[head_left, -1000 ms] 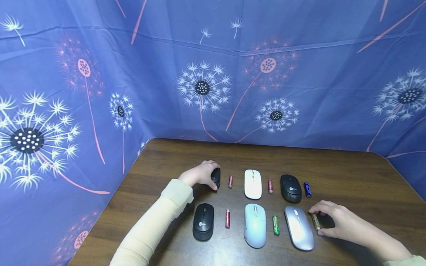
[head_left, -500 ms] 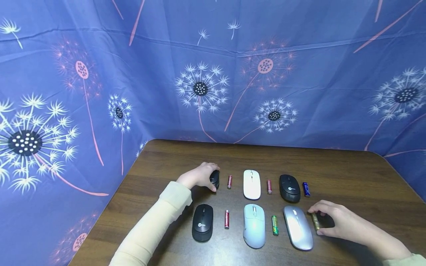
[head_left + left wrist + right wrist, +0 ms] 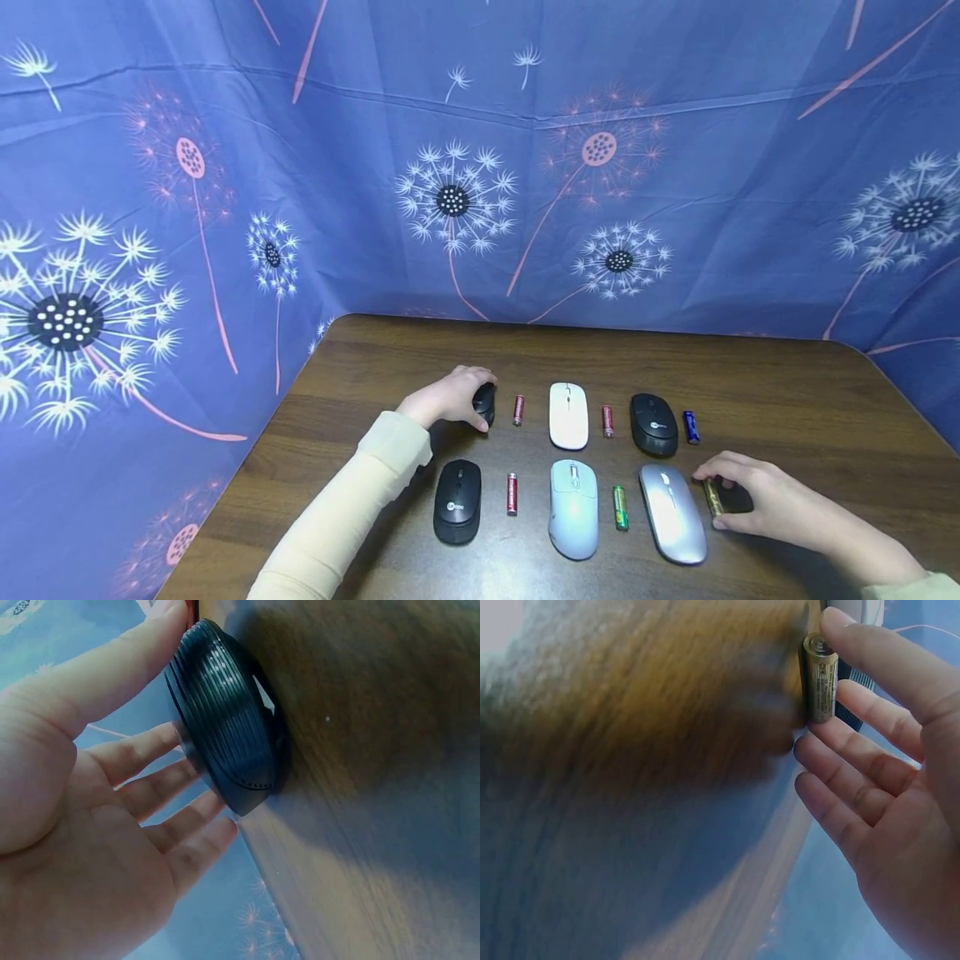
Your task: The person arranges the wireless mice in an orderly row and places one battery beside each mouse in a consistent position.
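At the back left of the mouse rows, my left hand (image 3: 450, 398) grips a black computer mouse (image 3: 484, 403) by its ends, thumb at the near end and fingers at the far end. In the left wrist view the mouse's ribbed side (image 3: 225, 712) stands between thumb and fingers, against the table. On the right, my right hand (image 3: 757, 493) holds a gold battery (image 3: 713, 498) lengthwise between thumb and fingers, beside a silver-grey mouse (image 3: 672, 514). The right wrist view shows the battery (image 3: 820, 679) at the fingertips, low against the wood.
The brown wooden table (image 3: 390, 350) also bears a white mouse (image 3: 568, 417), a pale blue mouse (image 3: 573, 508), black mice (image 3: 457, 502) (image 3: 654, 425), several red batteries (image 3: 512, 494), a green battery (image 3: 620, 508) and a blue battery (image 3: 691, 427). A blue dandelion-print cloth (image 3: 337, 167) hangs behind.
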`<state>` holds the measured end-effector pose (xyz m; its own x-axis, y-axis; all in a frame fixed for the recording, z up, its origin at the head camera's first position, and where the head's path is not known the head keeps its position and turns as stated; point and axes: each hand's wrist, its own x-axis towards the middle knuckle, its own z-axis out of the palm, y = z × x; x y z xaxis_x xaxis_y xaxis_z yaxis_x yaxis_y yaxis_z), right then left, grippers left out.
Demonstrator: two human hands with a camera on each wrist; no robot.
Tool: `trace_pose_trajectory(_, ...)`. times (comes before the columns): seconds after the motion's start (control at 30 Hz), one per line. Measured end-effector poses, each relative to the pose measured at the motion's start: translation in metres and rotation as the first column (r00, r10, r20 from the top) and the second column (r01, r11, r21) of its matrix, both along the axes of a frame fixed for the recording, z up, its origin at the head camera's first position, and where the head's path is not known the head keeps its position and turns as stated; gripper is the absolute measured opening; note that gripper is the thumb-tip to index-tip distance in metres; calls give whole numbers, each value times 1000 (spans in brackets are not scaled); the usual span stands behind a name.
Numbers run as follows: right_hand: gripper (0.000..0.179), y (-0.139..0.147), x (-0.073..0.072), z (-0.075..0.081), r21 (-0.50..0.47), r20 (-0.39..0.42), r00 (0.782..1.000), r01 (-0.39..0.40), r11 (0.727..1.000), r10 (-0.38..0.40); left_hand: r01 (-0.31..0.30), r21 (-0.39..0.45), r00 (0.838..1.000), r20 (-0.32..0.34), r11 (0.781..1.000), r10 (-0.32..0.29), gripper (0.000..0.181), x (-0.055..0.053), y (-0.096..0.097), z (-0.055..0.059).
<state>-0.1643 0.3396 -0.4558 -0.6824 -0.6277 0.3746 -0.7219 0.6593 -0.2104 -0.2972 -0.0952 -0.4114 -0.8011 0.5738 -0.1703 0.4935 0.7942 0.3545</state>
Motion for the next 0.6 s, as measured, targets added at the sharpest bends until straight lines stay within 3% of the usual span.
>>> trace_pose_trajectory(0.37, 55, 2, -1, 5, 17, 10, 1000, -5, 1000, 4, 6, 69, 999, -50, 998, -3, 71, 9, -10, 11)
trace_pose_trajectory(0.6, 53, 4, -5, 24, 64, 4, 1000, 9, 998, -9, 39, 108, 990, -136, 993, -24, 67, 24, -20, 28)
